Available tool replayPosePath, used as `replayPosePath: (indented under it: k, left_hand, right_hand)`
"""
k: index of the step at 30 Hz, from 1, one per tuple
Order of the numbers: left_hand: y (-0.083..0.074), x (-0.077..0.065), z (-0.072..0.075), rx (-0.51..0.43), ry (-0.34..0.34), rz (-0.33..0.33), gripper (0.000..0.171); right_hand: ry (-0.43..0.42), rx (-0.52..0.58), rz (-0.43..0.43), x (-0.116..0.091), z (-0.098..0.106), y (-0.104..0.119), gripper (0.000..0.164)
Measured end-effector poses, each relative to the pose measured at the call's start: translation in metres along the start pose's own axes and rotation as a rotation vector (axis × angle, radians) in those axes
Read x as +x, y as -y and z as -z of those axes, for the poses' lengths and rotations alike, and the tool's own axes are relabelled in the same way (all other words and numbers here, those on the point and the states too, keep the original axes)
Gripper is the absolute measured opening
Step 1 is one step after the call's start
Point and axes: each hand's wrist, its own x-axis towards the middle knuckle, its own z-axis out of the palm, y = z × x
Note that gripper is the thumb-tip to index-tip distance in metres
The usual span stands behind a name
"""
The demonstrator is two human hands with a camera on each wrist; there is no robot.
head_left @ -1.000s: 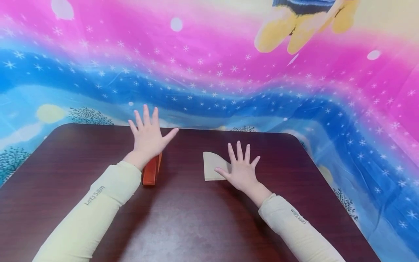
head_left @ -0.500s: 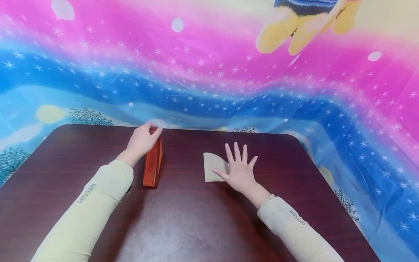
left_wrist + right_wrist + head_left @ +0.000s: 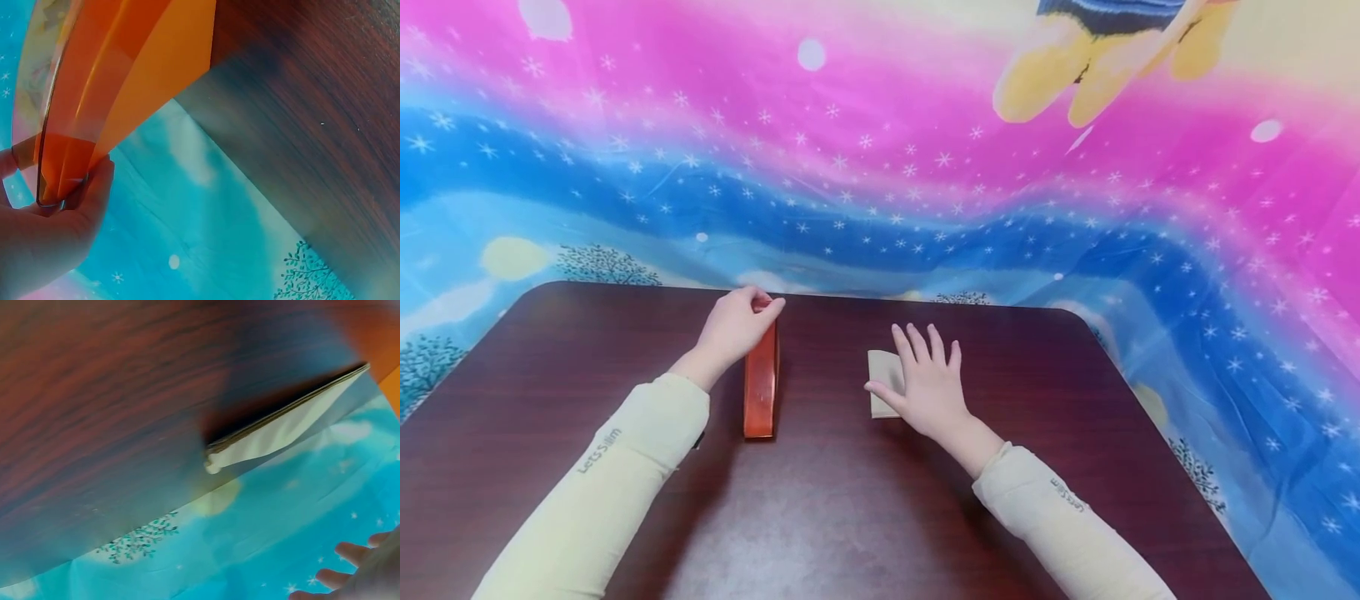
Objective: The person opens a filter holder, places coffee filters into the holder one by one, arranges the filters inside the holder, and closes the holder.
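My left hand (image 3: 733, 321) pinches the far upper end of an orange wedge-shaped folder-like thing (image 3: 762, 387) standing on the table. In the left wrist view, this orange thing (image 3: 131, 75) has a clear, curved plastic side, and fingers and thumb close on its narrow end. My right hand (image 3: 932, 392) hovers with spread, fairly straight fingers over a beige folded piece (image 3: 883, 375), perhaps paper or card. It covers that piece's right part in the head view. From the right wrist, the beige piece (image 3: 281, 428) shows a thin layered brown edge; the right fingers are apart from it.
A dark red-brown wooden table (image 3: 820, 500) with rounded far corners lies beneath both hands. Behind it hangs a pink and blue snowflake-patterned cloth (image 3: 880, 183), reaching down around the table's far and right edges.
My left hand went from spread fingers to pinching the orange thing, which has shifted slightly right and toward me. My right hand has moved left over the beige piece, its fingers less spread.
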Motion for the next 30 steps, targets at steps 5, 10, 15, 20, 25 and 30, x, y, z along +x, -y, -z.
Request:
replayPosePath:
  k: [5, 10, 15, 20, 25, 30]
  left_hand:
    - [-0.003, -0.004, -0.001, 0.026, 0.009, 0.001, 0.042]
    - [-0.007, -0.008, -0.003, 0.052, 0.031, 0.012, 0.043]
    - [-0.011, -0.011, -0.006, 0.094, 0.028, 0.003, 0.043]
    - [-0.013, -0.014, -0.010, 0.114, 0.037, -0.010, 0.044]
    - [-0.018, -0.018, -0.012, 0.138, 0.050, -0.017, 0.044]
    - [-0.019, -0.021, -0.014, 0.181, 0.034, -0.028, 0.045]
  right_hand:
    - [0.014, 0.004, 0.018, 0.003, 0.002, 0.011, 0.089]
    - [-0.039, 0.028, 0.054, 0.006, 0.003, 0.019, 0.086]
    - [-0.033, 0.037, 0.084, 0.008, 0.008, 0.027, 0.083]
    - [0.006, 0.036, 0.083, 0.009, 0.011, 0.037, 0.080]
    - [0.020, 0.043, 0.087, 0.008, 0.011, 0.047, 0.078]
    - [0.029, 0.039, 0.124, 0.007, 0.013, 0.060, 0.076]
